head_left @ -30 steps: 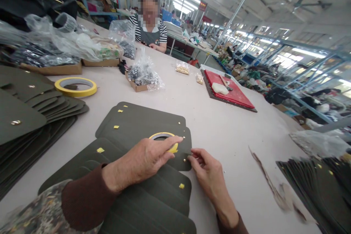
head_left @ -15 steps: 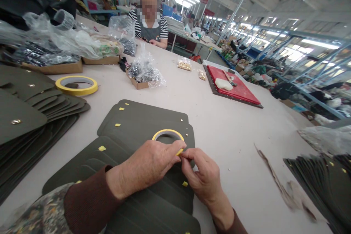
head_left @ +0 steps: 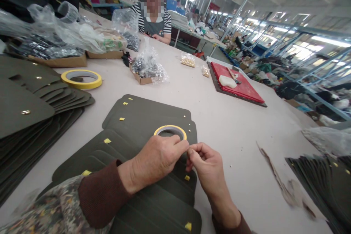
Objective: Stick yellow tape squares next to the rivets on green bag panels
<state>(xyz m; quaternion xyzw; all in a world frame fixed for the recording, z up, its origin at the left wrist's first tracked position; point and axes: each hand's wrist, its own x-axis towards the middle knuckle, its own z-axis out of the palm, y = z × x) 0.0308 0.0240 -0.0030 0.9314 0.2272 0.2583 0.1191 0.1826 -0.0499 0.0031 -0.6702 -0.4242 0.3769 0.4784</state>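
**Both hands meet at the yellow tape roll above dark olive panels**

We see our left hand (head_left: 161,157) curled over the near side of a yellow ring-shaped roll of tape with a grey core (head_left: 170,128), apparently grasping it. Our right hand (head_left: 207,164) comes in from the right, thumb and forefinger pinched together against the left fingertips; we cannot tell whether anything lies between them.

The roll sits over the right half of the overlapping dark olive flat panels (head_left: 150,111), its hole facing up and its far rim toward the far side of the table; being round, it has no long axis. Our hand hides its near edge, so we cannot tell whether it rests or is lifted. The far panels run lengthwise left to right, their right ends slightly nearer to us. Small yellow tape pieces (head_left: 107,141) dot the panels, and tiny gold-coloured studs (head_left: 189,131) show near the right edge.

To the left, on the pale tabletop (head_left: 219,124), we have a second yellow tape roll (head_left: 93,85) lying flat, just beside a pile of dark olive flaps (head_left: 30,98). A red rectangular slab (head_left: 246,93) lies far right.
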